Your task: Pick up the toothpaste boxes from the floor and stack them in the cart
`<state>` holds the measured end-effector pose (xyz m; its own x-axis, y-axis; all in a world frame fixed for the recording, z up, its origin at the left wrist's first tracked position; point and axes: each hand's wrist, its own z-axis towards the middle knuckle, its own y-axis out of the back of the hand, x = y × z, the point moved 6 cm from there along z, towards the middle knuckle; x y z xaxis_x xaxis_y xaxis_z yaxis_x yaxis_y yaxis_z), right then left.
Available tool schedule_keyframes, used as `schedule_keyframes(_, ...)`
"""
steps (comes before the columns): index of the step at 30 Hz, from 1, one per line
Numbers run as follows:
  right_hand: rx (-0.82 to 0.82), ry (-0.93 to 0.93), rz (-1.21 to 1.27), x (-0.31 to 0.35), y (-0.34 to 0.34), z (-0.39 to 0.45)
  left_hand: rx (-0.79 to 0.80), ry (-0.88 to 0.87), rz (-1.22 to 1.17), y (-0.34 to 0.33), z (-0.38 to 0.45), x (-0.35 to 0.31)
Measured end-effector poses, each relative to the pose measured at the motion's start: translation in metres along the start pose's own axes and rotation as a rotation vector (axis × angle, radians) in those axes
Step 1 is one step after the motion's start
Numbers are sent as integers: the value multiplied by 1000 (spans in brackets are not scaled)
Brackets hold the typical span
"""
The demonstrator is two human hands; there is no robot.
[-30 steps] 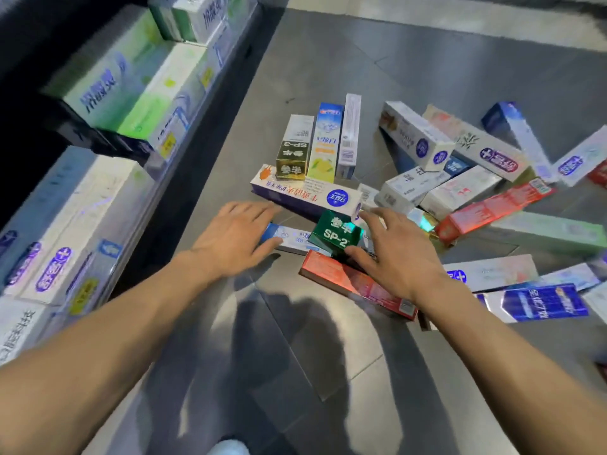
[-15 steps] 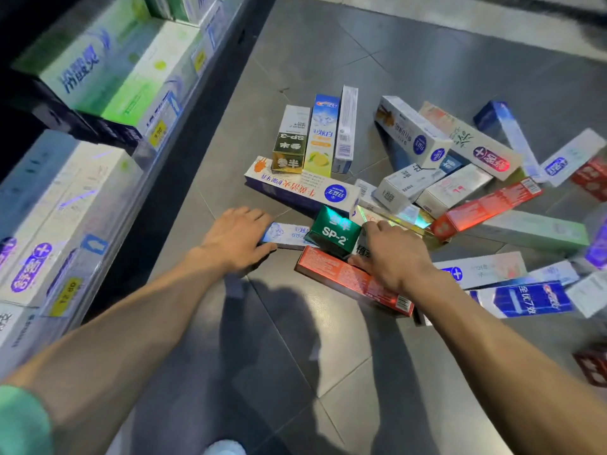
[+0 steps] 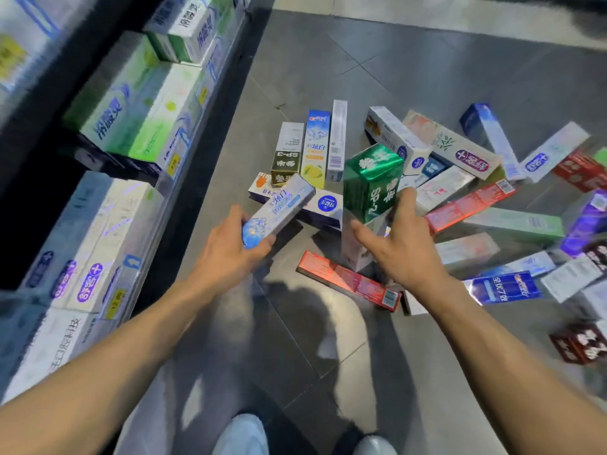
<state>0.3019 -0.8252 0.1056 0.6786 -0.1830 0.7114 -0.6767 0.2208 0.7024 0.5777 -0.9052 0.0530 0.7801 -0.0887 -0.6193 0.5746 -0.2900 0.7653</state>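
Gripping silver-blue box [image 3: 279,210], left hand [image 3: 230,254] fingers curled; right hand [image 3: 399,247] fingers clasp green box [image 3: 371,182].

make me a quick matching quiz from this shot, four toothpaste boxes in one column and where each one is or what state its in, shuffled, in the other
Column one:
1. green SP-2 box
2. silver-blue holographic box
3. long red box
4. gold SP-3 box

Column two:
A. flat on the floor, just before the right hand
B. lifted, gripped at its lower end by the left hand
C. flat on the floor beside a yellow lemon box
D. raised on end, held by the right hand

Pairs: 1-D, 2-B, 3-A, 4-C
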Motion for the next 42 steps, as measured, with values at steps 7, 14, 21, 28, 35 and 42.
schedule_keyframes(7, -225, -202, 466, 103, 106, 6, -89, 49, -424, 115, -25, -133)
schedule_keyframes(14, -196, -321, 714, 259, 273, -8, -22, 82, -754, 271, -80, -320)
schedule_keyframes(21, -164, -302, 658, 424, 473, -21, 33, -21, -866, 439, -138, -524)
schedule_keyframes(28, -182, -225, 772, 536, 616, -55, 102, -30, -1088, 543, -201, -666)
schedule_keyframes(35, -321, -216, 850, 554, 700, -123, 221, -172, -923, 564, -246, -735)
schedule_keyframes(42, -739, -320, 827, 553, 740, -231, 546, -221, -970, 532, -303, -776)
